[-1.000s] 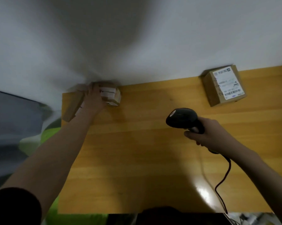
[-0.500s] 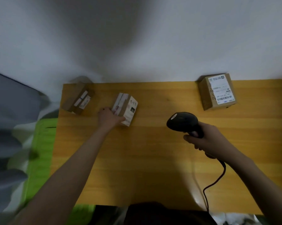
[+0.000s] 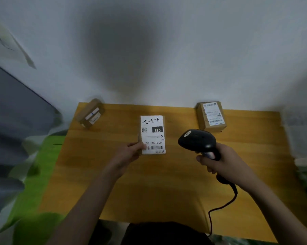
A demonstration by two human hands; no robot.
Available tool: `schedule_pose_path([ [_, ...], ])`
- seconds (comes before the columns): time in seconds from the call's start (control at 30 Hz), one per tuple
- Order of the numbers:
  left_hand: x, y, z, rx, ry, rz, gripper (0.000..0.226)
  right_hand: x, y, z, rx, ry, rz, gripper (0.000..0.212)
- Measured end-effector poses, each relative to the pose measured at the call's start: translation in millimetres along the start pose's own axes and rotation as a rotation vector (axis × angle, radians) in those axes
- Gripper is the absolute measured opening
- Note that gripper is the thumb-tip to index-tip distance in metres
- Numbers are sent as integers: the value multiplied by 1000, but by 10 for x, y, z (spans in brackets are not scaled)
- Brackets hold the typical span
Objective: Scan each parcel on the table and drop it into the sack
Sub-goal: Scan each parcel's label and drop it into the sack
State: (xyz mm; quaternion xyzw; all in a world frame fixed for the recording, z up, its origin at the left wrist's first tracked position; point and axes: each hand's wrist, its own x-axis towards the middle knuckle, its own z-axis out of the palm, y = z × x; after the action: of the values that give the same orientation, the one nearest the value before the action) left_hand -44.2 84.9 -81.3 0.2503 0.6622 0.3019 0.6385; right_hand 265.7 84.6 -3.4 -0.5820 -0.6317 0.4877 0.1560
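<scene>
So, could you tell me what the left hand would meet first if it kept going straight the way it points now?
Beyond the labelled parcel the left hand already holds, the table looks free up to the wall, though depth is hard to judge.

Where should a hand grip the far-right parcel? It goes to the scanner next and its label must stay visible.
Judging by its pose, grip the far-right parcel by its plain cardboard sides, coming from above or its left. The label covers the top face, so fingers there would hide the barcode. The right hand holds the scanner; the left hand holds another parcel.
</scene>
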Motion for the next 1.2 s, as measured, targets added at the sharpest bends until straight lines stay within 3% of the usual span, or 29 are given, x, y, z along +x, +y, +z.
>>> schedule_pose_path([
  [0.23, -567, 113, 427, -116, -57, 102, 43, -506, -9, -89, 88, -45, -104, 13],
  [0.43, -925, 39, 629, -161, -26, 213, 65, -898, 13, -87, 81, -82, -174, 18],
  [0.63, -1228, -139, 778, -219, -12, 269, 49, -1213, 85, -119, 92, -108, -176, 3],
  [0.73, -1337, -262, 824, -232, 2, 285, 38, -1362, 127, -134, 104, -109, -180, 5],
  [0.83, -1433, -385, 864, -257, 18, 291, 43, -1473, 170, -157, 123, -95, -176, 7],
  [0.97, -1575, -539, 878, -274, 48, 294, 28, -1587, 180, -163, 117, -131, -201, 12],
  [1.1, -1706, -697, 806, -315, 89, 306, 42, -1655, 133, -97, 90, -185, -233, 13],
  [1.2, -1791, -803, 695, -338, 112, 304, 36, -1669, 66, -23, 67, -212, -257, 13],
])
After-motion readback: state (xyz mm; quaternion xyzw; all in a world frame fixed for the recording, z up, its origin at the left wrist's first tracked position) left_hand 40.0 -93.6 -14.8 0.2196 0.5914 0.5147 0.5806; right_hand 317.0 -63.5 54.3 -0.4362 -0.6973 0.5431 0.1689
